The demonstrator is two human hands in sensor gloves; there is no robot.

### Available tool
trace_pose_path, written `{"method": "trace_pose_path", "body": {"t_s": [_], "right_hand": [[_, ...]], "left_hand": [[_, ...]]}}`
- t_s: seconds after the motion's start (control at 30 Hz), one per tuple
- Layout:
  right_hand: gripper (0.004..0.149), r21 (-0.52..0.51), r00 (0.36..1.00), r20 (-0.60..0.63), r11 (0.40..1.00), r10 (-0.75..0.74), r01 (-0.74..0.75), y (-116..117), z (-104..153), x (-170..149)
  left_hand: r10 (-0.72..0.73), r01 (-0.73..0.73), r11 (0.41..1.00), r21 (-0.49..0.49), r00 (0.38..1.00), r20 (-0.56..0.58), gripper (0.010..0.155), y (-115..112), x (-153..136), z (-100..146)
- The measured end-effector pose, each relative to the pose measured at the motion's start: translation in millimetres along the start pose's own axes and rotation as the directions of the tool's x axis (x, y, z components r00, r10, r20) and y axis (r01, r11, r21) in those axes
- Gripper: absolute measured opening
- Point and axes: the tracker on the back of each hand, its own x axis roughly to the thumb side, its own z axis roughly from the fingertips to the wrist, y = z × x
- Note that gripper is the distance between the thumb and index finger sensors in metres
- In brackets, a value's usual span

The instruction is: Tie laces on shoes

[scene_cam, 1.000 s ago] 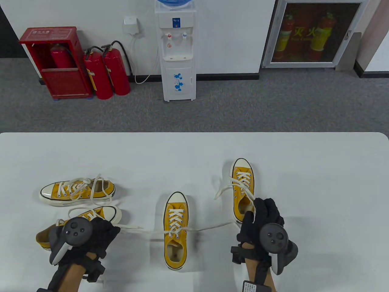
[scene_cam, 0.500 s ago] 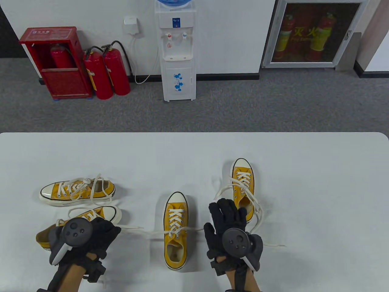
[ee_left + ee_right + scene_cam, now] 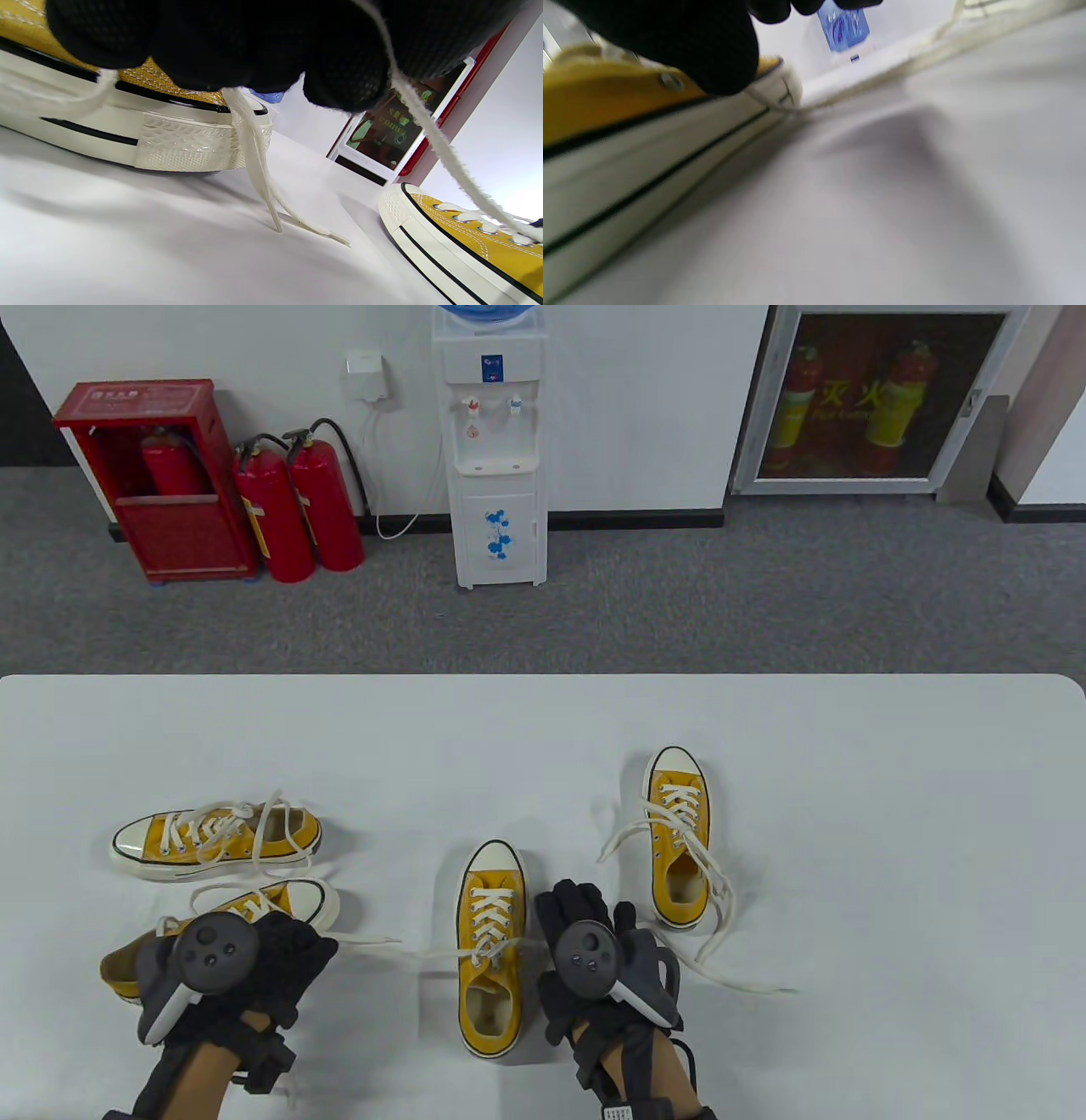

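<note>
Bright, even overhead light, soft shadows on the table; right wrist view blurred (left sharper).

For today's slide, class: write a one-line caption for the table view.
Four yellow sneakers on a white table; left hand holds a lace.

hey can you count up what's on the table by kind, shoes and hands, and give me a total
Yellow shoes: 4, at far left, under the left hand, centre, right
Gloved hands: 2, the left hand and the right hand
Total: 6
</note>
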Motion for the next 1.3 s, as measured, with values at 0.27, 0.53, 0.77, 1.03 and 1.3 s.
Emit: {"method": "trace_pose_path", "body": {"t_s": [0.27,0.53,0.77,1.03,1.3], "right_hand": [[0.081,0.138,0.998,-0.061,0.990,0.013,-0.005,10.8,-13.2,0.9],[0.062,0.140,0.997,-0.078,0.989,-0.028,0.039,12.2,-13.8,-0.5],[0.041,0.053,0.994,-0.079,0.996,-0.071,0.075,5.9,-10.4,-2.2],[0.043,0.015,0.984,-0.048,0.985,-0.171,0.172,-1.3,-1.7,-11.1],[0.043,-0.033,0.952,-0.009,0.951,-0.307,0.307,-11.4,5.4,-22.4]], "left_hand": [[-0.001,0.001,1.000,-0.004,1.000,0.001,0.040,-0.3,0.4,-0.2],[-0.001,0.001,1.000,-0.007,1.000,0.002,0.040,-0.8,0.8,-0.2],[0.002,-0.002,1.000,-0.009,1.000,0.003,0.040,-0.9,1.0,-0.2],[0.006,-0.006,1.000,-0.016,1.000,0.003,0.040,-1.9,1.3,-0.2],[0.014,-0.014,1.000,-0.020,1.000,-0.001,0.040,-2.4,1.4,-0.4]]}}
